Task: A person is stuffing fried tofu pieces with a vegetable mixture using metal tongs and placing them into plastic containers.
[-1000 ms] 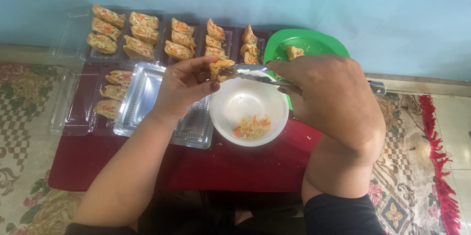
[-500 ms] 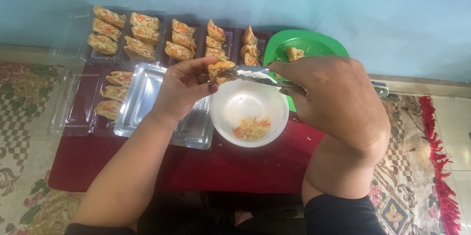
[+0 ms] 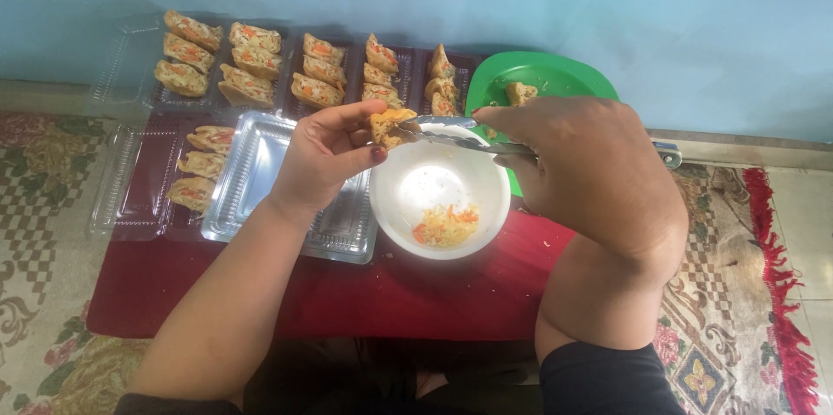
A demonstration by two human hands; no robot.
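Pinching one stuffed pastry (image 3: 388, 126) over the white bowl (image 3: 440, 198), the left hand (image 3: 325, 157) holds it while the right hand (image 3: 583, 168) squeezes metal tongs (image 3: 455, 136) whose tips touch it. One bowl sits mid-counter with a small heap of shredded filling (image 3: 445, 225). Along the counter's (image 3: 347, 294) far edge stand about five clear trays (image 3: 252, 68) of pastries, one green plate (image 3: 542, 77) at its right end; two open trays lie at the left edge.

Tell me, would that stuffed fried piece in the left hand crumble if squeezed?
Probably soft: the stuffed piece shows a gaping top, so squeezing could spill filling. The left hand pinches it with fingertips only, suggesting it is light. Loose shreds in the white bowl hint the filling falls out easily.
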